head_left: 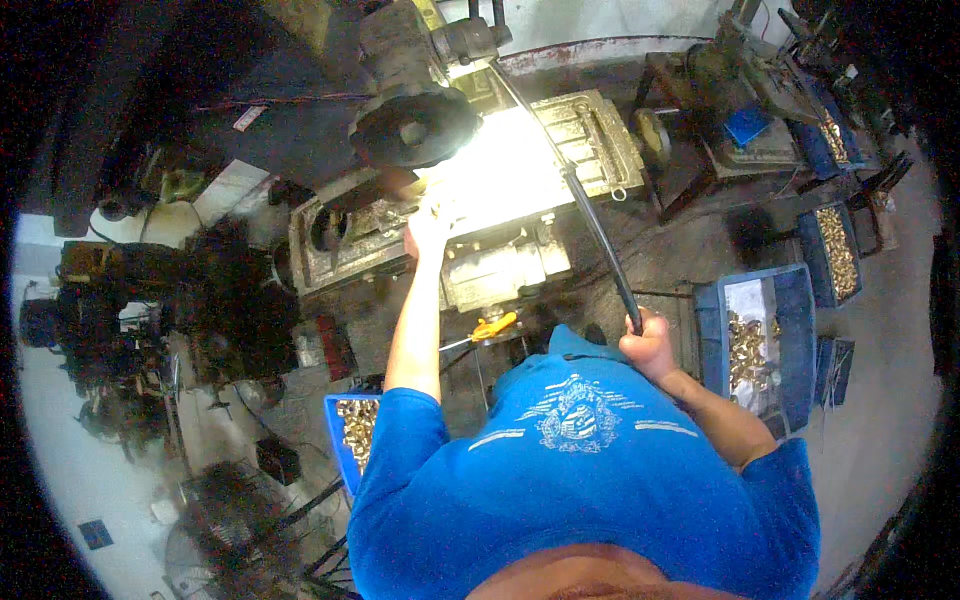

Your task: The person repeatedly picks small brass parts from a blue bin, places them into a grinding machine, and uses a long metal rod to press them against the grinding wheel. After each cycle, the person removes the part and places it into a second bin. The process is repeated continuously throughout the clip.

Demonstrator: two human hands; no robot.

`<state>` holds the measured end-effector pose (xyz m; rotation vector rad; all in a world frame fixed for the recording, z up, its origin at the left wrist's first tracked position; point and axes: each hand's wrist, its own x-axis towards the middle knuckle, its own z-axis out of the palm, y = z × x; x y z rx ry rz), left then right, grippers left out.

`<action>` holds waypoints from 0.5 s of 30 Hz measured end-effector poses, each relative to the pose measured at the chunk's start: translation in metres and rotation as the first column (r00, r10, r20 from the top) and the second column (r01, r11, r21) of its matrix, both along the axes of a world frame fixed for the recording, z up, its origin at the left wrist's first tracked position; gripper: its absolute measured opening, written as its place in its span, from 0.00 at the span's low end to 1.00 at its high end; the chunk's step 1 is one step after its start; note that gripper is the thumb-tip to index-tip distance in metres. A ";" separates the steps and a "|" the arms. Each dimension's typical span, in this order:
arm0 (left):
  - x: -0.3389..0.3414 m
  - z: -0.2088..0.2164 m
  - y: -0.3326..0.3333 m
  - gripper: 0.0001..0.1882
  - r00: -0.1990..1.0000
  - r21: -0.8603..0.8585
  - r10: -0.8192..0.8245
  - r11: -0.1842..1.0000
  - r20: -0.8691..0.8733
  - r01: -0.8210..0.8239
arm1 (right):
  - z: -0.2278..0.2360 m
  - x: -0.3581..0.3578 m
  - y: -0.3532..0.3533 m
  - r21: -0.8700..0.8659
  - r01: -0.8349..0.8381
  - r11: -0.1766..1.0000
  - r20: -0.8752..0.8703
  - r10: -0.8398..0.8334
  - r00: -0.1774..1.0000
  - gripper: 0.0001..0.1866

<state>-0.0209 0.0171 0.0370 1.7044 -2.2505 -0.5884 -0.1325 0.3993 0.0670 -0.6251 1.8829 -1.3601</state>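
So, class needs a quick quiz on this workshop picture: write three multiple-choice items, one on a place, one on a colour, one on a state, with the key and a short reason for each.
1. Where is the left hand?
A. up at the brightly lit machine bed
B. in a crate
C. on the floor

2. What colour is the crate of brass parts beside the right hand?
A. red
B. blue
C. green

3. What is the right hand doing?
A. hanging free and open
B. resting flat on the shirt
C. closed round the long black lever

Key: 1 A, the arm stretches up to the lit bed. 2 B, its walls are blue. 3 C, the fingers wrap the lever's lower end.
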 end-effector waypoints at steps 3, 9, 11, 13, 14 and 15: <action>-0.003 0.005 0.007 0.29 1.000 -0.035 0.011 0.999 0.008 -0.011 | -0.009 0.001 -0.002 -0.023 0.017 1.000 -0.013 -0.018 1.000 0.09; -0.003 0.001 0.007 0.25 0.999 -0.074 0.043 0.996 0.022 -0.041 | -0.024 -0.002 -0.003 -0.019 0.017 1.000 -0.010 -0.018 1.000 0.09; -0.002 0.000 0.004 0.19 0.997 -0.060 0.012 0.998 0.075 -0.008 | -0.027 -0.003 -0.004 -0.031 0.012 0.999 -0.002 -0.013 1.000 0.09; -0.001 -0.006 0.000 0.19 0.994 -0.091 -0.012 0.996 0.111 0.022 | -0.024 -0.004 -0.007 -0.035 0.008 0.999 -0.015 -0.009 1.000 0.09; -0.002 -0.006 0.000 0.19 0.991 -0.105 -0.026 0.994 0.129 0.039 | -0.023 -0.004 -0.008 -0.036 0.008 0.999 -0.021 -0.009 1.000 0.09; -0.003 -0.006 0.001 0.19 0.993 -0.103 -0.014 0.994 0.114 0.026 | -0.024 -0.004 -0.010 -0.021 0.018 1.000 -0.036 -0.019 0.999 0.09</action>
